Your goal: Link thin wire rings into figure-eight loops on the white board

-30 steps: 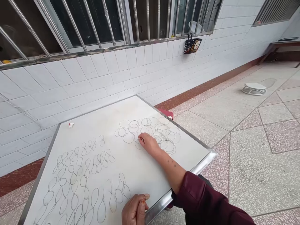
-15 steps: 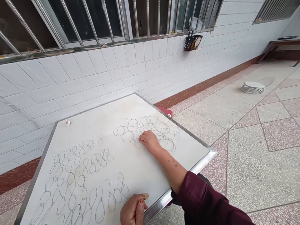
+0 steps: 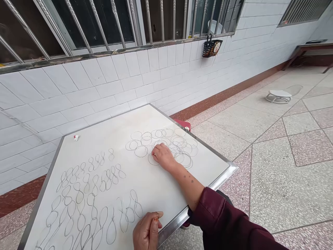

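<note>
My right hand (image 3: 163, 155) reaches across the white tabletop (image 3: 122, 128), its fingertips pinched down on a thin dark ring at the near side of a spread of rings. Many overlapping loose rings (image 3: 183, 159) lie around and beyond it. At the table's near edge rests my left hand (image 3: 146, 231), its fingers curled and the thumb folded against them; what lies inside is hidden. Just left of it are thin loops twisted into figure-eights (image 3: 135, 205). More figure-eight loops (image 3: 111, 178) are laid out in rows over the left part of the table.
A small white and red object (image 3: 76, 138) sits near the far left corner. Metal edging (image 3: 221, 177) borders the table. Behind stands a white tiled wall (image 3: 109, 86) with barred windows and a hanging black basket (image 3: 212, 48). A low white seat (image 3: 279, 95) stands on the floor.
The view has shifted slightly. My right hand stays at the loose rings with its fingers closing down a little, and my left hand keeps its place at the table edge.
</note>
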`<state>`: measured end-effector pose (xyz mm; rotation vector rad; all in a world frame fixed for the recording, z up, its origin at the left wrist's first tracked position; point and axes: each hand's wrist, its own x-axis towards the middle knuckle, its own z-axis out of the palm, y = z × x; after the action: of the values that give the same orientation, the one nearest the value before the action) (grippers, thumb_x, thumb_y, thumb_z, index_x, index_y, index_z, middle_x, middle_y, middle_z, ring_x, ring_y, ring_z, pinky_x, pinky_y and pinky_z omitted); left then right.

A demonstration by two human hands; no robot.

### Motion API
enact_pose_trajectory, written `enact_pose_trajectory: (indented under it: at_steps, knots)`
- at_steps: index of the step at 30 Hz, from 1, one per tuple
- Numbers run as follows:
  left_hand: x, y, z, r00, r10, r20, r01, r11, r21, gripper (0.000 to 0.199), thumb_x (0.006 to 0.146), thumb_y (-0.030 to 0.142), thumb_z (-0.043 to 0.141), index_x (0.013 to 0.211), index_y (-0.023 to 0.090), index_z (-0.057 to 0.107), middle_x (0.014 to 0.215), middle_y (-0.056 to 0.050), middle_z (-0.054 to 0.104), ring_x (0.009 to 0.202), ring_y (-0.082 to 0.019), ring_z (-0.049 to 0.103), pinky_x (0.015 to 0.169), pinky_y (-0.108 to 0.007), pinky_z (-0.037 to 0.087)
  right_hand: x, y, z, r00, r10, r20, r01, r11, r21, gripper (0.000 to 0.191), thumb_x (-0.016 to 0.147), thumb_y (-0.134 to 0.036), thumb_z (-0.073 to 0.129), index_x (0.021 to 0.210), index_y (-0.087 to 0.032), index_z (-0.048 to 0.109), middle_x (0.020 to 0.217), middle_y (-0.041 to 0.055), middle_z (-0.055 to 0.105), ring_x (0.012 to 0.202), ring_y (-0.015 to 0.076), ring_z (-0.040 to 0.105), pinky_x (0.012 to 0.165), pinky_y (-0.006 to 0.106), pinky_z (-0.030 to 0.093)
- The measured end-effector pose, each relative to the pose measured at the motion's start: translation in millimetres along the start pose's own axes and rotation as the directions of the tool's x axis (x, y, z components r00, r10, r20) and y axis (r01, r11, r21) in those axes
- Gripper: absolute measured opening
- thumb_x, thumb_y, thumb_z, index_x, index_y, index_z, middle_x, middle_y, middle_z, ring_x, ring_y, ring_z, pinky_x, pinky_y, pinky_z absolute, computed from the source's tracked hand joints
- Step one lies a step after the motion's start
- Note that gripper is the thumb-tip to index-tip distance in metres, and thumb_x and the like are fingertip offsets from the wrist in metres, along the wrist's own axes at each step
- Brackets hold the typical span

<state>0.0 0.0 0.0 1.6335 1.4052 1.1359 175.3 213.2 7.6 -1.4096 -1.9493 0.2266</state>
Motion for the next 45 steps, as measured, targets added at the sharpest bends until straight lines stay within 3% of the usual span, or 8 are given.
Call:
enact_pose_trajectory:
  at_steps: [4,9,17,22,32,39,42,45]
  knots:
    - [0,0,0.1,1.0,0.004,-0.009,-0.004,1.0,-0.003,0.043,0.094,0.052,0.043,0.085,0.023,0.075,0.062,-0.002,0.064,0.057,-0.019,0.061,0.059,-0.029,0.052,0,-5,-8,0.988,0.102,-0.117,-0.086,0.987,0.136,0.011,0.09,-0.015,0.051,0.09,-0.021,0.06,0.095,0.0079,0.063,0.09,0.0229,0.052,0.077,0.034,0.043]
    - [1,0,-0.6,1.0,0.01,0.001,-0.009,1.0,-0.01,0.045,0.093,0.053,0.043,0.086,0.023,0.075,0.062,-0.002,0.064,0.056,-0.019,0.06,0.059,-0.03,0.052,2,-1,-8,0.935,0.31,-0.174,-0.222,0.891,0.395,0.017,0.097,-0.031,0.037,0.1,-0.023,0.052,0.087,0.0031,0.065,0.067,0.0178,0.056,0.061,0.03,0.044]
    - [3,6,-2.0,1.0,0.012,0.011,-0.012,1.0,0.004,0.046,0.093,0.054,0.044,0.086,0.022,0.075,0.062,-0.002,0.063,0.053,-0.018,0.058,0.056,-0.029,0.051,4,3,-5,0.891,0.423,-0.168,-0.213,0.713,0.668,0.022,0.091,-0.039,0.043,0.1,-0.023,0.054,0.092,0.0044,0.066,0.074,0.0168,0.062,0.065,0.03,0.05]
    - [3,8,-2.3,1.0,0.004,-0.003,-0.004,1.0,-0.019,0.045,0.092,0.055,0.046,0.085,0.022,0.076,0.061,-0.002,0.062,0.051,-0.017,0.055,0.051,-0.028,0.048,4,2,-5,0.888,0.435,-0.149,-0.194,0.648,0.736,0.023,0.09,-0.04,0.045,0.097,-0.022,0.056,0.096,0.006,0.066,0.08,0.0171,0.064,0.072,0.032,0.053]
    - [4,10,-2.8,1.0,0.004,-0.004,-0.004,0.999,-0.032,0.046,0.092,0.056,0.047,0.084,0.021,0.076,0.06,-0.002,0.063,0.048,-0.016,0.055,0.05,-0.027,0.048,2,-1,-11,0.882,0.464,-0.083,-0.232,0.58,0.781,0.022,0.091,-0.044,0.044,0.096,-0.024,0.052,0.081,0.0003,0.066,0.065,0.0141,0.061,0.062,0.028,0.051]
    - [0,18,2.6,0.987,-0.124,-0.104,0.124,0.992,-0.007,0.044,0.086,0.06,0.055,0.09,0.022,0.076,0.069,-0.004,0.067,0.056,-0.018,0.058,0.056,-0.029,0.051,1,-6,-17,0.887,0.457,-0.063,-0.213,0.528,0.822,0.021,0.09,-0.042,0.049,0.098,-0.025,0.057,0.079,-0.0005,0.066,0.063,0.0132,0.059,0.06,0.026,0.05]
    - [16,31,0.9,0.957,-0.242,-0.161,0.234,0.97,-0.063,0.045,0.083,0.058,0.061,0.107,0.022,0.071,0.084,-0.006,0.07,0.066,-0.019,0.061,0.055,-0.028,0.05,0,-8,-19,0.896,0.44,-0.058,-0.198,0.513,0.835,0.021,0.09,-0.041,0.049,0.099,-0.025,0.059,0.079,-0.0008,0.065,0.062,0.0127,0.058,0.059,0.026,0.049]
    - [56,45,-5.6,0.946,-0.279,-0.167,0.258,0.956,-0.139,0.048,0.08,0.051,0.065,0.118,0.021,0.064,0.102,-0.009,0.069,0.08,-0.021,0.063,0.06,-0.029,0.051,0,-7,-21,0.904,0.425,-0.038,-0.199,0.499,0.844,0.022,0.089,-0.042,0.05,0.099,-0.025,0.06,0.079,-0.0007,0.066,0.061,0.0127,0.058,0.058,0.025,0.048]
